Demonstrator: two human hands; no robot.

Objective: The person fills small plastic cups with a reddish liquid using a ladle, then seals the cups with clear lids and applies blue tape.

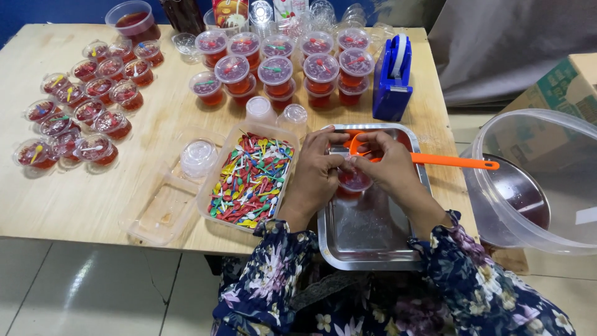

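Both hands close on a small red cup over the steel tray, centre frame.

On the counter (pixel 93 205), the tray (pixel 373 236) lies low centre. Left hand (pixel 317 171) and right hand (pixel 388 165) meet over the cup (pixel 354 182), fingers pinched at its rim; the orange ladle (pixel 435 160) runs rightwards. Blue tape dispenser (pixel 393 78) above; green-and-tan box (pixel 559 87) upper right.

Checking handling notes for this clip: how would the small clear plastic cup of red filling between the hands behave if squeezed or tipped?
The small clear plastic cup of red filling looks thin-walled, so it would probably flex under pressure. It seems filled near the brim, so tilting could spill it. Both hands, left hand and right hand, close around it.
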